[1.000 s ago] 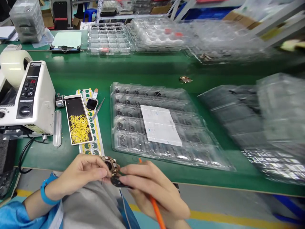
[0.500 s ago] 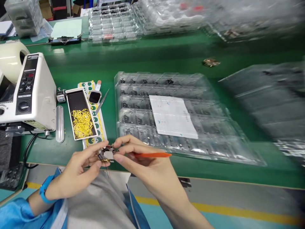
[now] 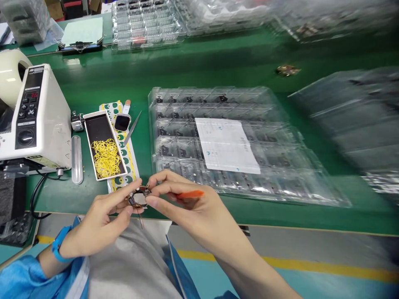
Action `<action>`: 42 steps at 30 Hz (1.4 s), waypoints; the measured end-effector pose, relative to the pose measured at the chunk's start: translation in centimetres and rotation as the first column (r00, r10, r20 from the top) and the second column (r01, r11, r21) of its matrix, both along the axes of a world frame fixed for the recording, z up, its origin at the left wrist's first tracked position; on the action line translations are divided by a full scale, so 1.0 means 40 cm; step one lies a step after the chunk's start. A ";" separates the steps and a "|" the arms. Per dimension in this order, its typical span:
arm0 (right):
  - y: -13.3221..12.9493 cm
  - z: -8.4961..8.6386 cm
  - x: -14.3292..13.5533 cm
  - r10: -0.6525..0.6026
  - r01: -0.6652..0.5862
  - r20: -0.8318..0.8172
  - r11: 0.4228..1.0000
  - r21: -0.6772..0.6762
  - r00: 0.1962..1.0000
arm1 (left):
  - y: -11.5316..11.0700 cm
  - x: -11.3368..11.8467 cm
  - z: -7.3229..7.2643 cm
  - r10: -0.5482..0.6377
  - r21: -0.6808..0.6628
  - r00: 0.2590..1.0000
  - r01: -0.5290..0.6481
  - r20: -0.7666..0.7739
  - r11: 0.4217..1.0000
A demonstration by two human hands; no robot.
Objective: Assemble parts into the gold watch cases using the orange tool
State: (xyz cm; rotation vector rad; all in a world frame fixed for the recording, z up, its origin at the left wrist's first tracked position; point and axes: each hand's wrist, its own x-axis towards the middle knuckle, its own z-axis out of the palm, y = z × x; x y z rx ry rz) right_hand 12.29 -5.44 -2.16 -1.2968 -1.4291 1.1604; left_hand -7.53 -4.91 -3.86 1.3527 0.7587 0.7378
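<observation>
My left hand (image 3: 104, 222) has its fingers and thumb around the edge of a small round electronic assembly (image 3: 139, 199) with a pale flat centre, dark rim and thin wires hanging from its lower side. On the other side of this part, the fingertips of my right hand (image 3: 187, 207) meet its right edge. An orange flat-ended tool (image 3: 190, 194) lies inside the right hand, held between the fingers and palm; its other end is hidden. Left of the hands' far side stands a white-rimmed black tray (image 3: 99, 128) with yellow rings (image 3: 107, 158) in it.
A white tape dispenser (image 3: 46, 120) stands at left. A patterned sticker sheet (image 3: 126, 160), a watch (image 3: 122, 122) and a pointed metal tool (image 3: 132, 128) lie beside the tray. A clear compartment tray (image 3: 280, 178) with a white paper (image 3: 227, 145) on top covers the bench ahead.
The camera view has shifted slightly. The orange tool shows shorter behind my right fingers, which have moved a little against the assembly. My left hand keeps its hold.
</observation>
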 end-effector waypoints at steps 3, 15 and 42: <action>0.003 -0.003 -0.001 -0.009 0.009 0.017 1.000 0.013 1.000 | 0.000 0.001 -0.002 0.008 0.006 0.999 -0.008 -0.032 1.000; -0.003 -0.011 -0.027 -0.159 0.146 0.115 0.983 0.110 0.981 | 0.002 0.035 -0.008 0.139 -0.057 0.990 -0.140 -0.020 0.988; 0.010 -0.059 -0.054 -0.177 0.096 0.246 0.946 0.308 0.953 | 0.020 0.081 -0.027 0.429 -0.216 0.902 -0.410 0.048 0.886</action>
